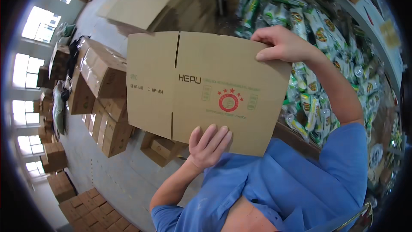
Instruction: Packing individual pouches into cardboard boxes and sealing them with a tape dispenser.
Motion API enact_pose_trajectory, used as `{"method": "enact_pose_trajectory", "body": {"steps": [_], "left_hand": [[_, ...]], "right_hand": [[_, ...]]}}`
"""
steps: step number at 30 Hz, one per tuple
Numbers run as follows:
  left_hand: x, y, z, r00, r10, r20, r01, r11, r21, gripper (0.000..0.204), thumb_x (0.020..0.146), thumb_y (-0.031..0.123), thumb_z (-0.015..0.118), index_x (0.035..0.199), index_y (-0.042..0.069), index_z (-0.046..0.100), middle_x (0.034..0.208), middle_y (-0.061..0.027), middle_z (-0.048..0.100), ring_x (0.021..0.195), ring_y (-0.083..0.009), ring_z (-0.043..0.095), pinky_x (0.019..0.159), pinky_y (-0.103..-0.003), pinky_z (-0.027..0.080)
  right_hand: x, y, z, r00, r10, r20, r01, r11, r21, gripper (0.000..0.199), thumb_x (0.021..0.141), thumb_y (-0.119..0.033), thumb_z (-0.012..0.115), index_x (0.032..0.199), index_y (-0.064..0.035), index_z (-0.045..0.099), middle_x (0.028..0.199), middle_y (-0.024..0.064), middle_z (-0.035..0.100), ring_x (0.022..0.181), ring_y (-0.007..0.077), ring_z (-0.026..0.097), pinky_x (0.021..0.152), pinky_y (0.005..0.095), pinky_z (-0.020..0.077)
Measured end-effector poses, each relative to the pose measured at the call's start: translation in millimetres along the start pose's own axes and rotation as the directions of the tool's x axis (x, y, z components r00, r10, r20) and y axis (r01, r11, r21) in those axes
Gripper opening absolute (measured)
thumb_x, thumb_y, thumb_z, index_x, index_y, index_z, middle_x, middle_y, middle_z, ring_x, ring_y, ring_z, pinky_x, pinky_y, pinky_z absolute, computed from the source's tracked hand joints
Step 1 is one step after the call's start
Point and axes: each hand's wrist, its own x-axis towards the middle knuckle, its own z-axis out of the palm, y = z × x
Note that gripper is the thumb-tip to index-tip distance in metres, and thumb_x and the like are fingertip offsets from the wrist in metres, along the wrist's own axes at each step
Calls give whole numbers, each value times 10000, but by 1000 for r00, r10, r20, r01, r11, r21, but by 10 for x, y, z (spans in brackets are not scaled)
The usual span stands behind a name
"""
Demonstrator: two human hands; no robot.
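Observation:
A flattened cardboard box [214,124] is held up in front of my blue shirt. It is brown, with slots cut in from its upper and lower edges, dark and green print and a round red emblem with stars. My right hand [281,45] grips its upper right corner, thumb on the printed face and the other fingers partly hidden behind. At the lower edge, my left hand [210,146] has its fingers laid close together over the face; its thumb is out of sight.
Flat cardboard sheets [141,6] are stacked at the upper left. On the right, a large bin holds many green-and-white wrapped packages [315,99]. Closed cartons [103,68] and a small open box [161,149] stand on the left, with more cartons [92,212] below.

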Motion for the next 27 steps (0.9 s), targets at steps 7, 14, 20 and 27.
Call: {"method": "enact_pose_trajectory", "body": {"steps": [7,14,20,27], "left_hand": [[467,334,1154,929,-35,369,302,649,-699,427,884,180,645,1272,25,555,1303,-167,558,1232,-333,512,1044,-426,403],[1335,-135,2305,509,-553,660,702,-178,-690,812,888,190,689,1505,-9,200,1478,-220,334,1329,-297,404,1070,-383,370],[1339,-166,2261,542,-481,689,687,-219,-693,805,904,137,662,1520,-6,163,1472,-188,331,1201,-245,496,934,-355,469],[944,-697,1851,477,-427,768,826,-79,-558,698,803,-17,590,1439,-10,301,1319,-175,421,957,-162,574,665,-268,514]], "right_hand": [[-2042,924,135,786,189,-589,-390,890,-235,162,734,-27,687,887,-8,637,747,80,663,636,164,628,599,286,489],[-1904,1291,1591,724,195,-661,-415,890,-191,261,819,-157,691,1028,-13,632,916,162,641,871,367,619,771,426,504],[-1925,1619,1447,783,466,-412,-443,883,156,491,829,-325,733,1169,6,610,1073,175,595,958,329,612,843,383,491],[-1964,1828,1664,703,663,-257,-666,741,88,645,806,-399,739,1275,0,545,1159,147,544,1049,281,574,920,384,464]]}}
